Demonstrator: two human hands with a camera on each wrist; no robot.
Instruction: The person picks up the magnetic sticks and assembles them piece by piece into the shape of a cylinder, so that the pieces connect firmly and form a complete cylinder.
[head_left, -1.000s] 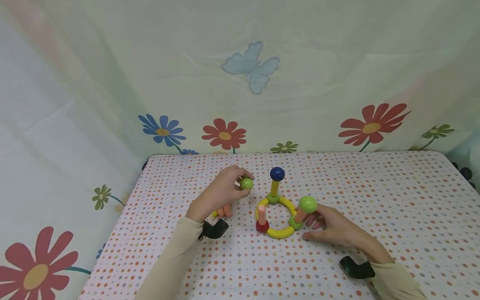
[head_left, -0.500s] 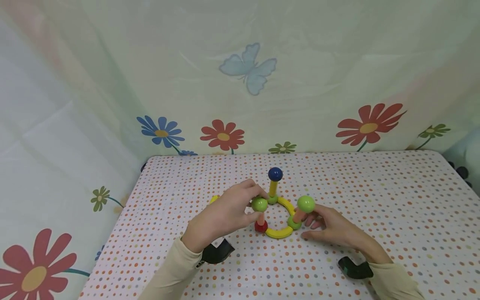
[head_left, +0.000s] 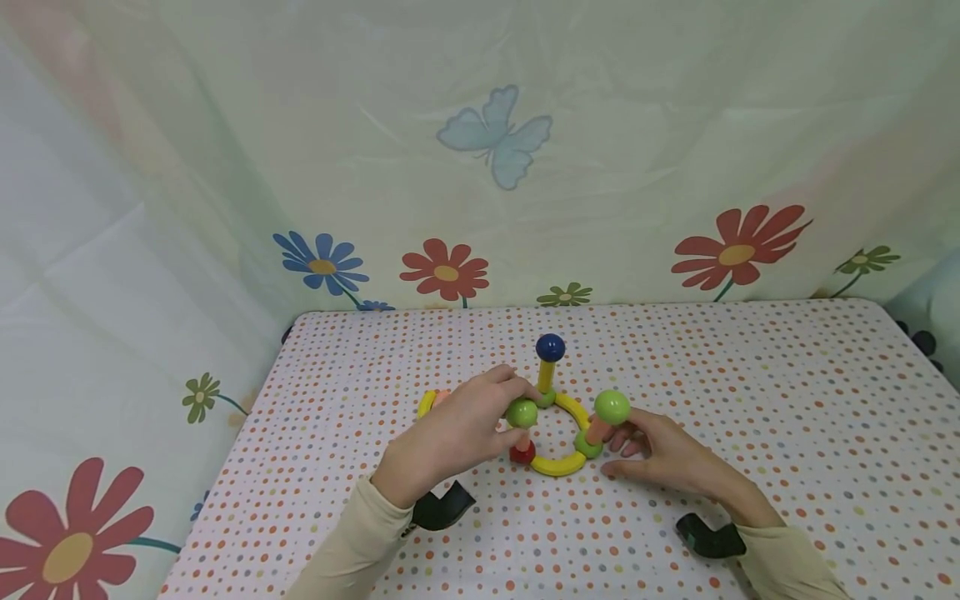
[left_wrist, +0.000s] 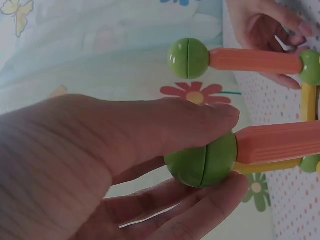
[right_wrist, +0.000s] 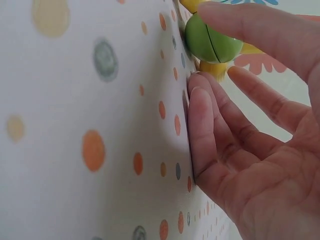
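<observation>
Dotted worktop [head_left: 750, 375] | left grip [head_left: 461, 425] pinches green ball [left_wrist: 222, 161], newly atop pink rod [left_wrist: 282, 142], making three capped | right grip [head_left: 667, 454] relaxed

Facing you hangs a pale fabric backdrop [head_left: 630, 142] printed with a light-blue butterfly [head_left: 500, 138], with red, blue and green flowers [head_left: 446, 272] below it. To your left, the fabric bears a large red flower [head_left: 67, 557]. Multicoloured dots cover your white worktop [head_left: 757, 383]; dark round shapes [head_left: 924, 342], unidentifiable, show past its right edge.
</observation>
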